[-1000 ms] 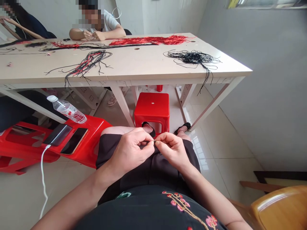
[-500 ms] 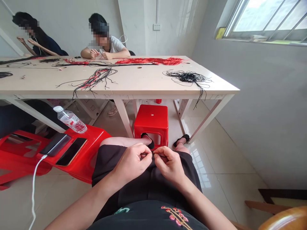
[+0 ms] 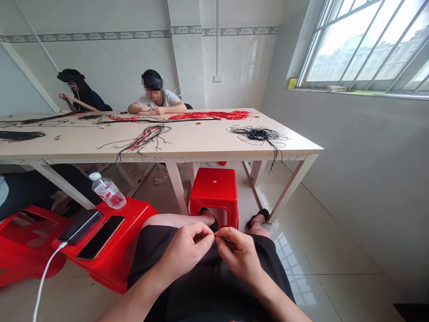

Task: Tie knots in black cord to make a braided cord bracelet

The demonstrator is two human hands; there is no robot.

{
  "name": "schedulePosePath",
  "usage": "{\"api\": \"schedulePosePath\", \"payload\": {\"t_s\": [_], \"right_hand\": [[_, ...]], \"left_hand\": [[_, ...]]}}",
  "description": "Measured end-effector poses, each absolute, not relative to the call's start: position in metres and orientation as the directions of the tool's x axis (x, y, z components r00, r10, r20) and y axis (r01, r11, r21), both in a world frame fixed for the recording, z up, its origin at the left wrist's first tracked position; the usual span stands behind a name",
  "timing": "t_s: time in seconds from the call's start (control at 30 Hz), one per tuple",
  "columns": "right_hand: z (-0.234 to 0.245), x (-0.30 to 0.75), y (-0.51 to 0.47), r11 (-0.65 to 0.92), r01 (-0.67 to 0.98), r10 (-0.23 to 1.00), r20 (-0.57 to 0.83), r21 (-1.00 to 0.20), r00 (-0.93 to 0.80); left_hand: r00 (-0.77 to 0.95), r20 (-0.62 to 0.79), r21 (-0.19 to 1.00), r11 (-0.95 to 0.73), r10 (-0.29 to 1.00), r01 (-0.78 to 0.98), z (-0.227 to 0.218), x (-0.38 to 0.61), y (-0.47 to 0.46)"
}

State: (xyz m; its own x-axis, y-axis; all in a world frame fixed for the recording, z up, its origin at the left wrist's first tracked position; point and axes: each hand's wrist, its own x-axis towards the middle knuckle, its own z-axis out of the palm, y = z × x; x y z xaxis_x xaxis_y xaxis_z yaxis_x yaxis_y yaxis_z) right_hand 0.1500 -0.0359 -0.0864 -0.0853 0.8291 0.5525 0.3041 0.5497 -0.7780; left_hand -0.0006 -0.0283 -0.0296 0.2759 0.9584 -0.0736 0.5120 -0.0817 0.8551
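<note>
Over my lap, my left hand (image 3: 189,248) is closed in a pinch, thumb against forefinger. Facing it, my right hand (image 3: 239,250) pinches in the same way, and the fingertips of both hands nearly meet. A thin dark cord (image 3: 214,235) shows slightly at the fingertips; most of it is hidden by the fingers and hard to see against the black skirt (image 3: 197,295). Beyond my knees, a tangled bundle of black cords (image 3: 258,133) lies on the table (image 3: 201,145). Left of it is a bundle of black and red cords (image 3: 144,139).
A red stool (image 3: 214,183) stands under the table edge. On another red stool (image 3: 134,219) at my left are a water bottle (image 3: 110,192), a phone (image 3: 101,237) and a dark device (image 3: 80,226) with a white cable (image 3: 42,281). Red cords (image 3: 214,115) lie near two seated people.
My view has tilted up, so the table, stools and hands sit lower in the picture. Both hands keep their pinch with fingertips close together.
</note>
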Motion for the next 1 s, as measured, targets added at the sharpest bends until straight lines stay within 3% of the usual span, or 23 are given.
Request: {"api": "schedulePosePath", "payload": {"t_s": [0.13,0.33,0.57,0.77,1.0], "right_hand": [[-0.079,0.150,-0.037,0.573,0.285,0.816,0.567,-0.768,-0.114],[-0.077,0.150,-0.037,0.615,0.350,0.787,0.577,-0.706,-0.220],[-0.076,0.148,-0.037,0.618,0.348,0.782,0.599,-0.705,-0.173],[-0.074,0.146,-0.040,0.609,0.316,0.792,0.579,-0.728,-0.193],[-0.073,0.146,-0.044,0.598,0.319,0.800,0.566,-0.735,-0.198]], "left_hand": [[0.313,-0.165,0.908,0.020,0.936,0.420,-0.030,-0.008,-0.026],[0.307,-0.193,0.870,0.018,0.932,0.493,-0.022,-0.011,-0.026],[0.269,-0.055,0.859,-0.092,0.962,0.503,-0.018,-0.008,-0.029],[0.327,0.141,0.730,-0.321,0.935,0.603,-0.019,-0.010,-0.033],[0.309,0.179,0.680,-0.344,0.934,0.648,-0.013,-0.006,-0.039]]}}
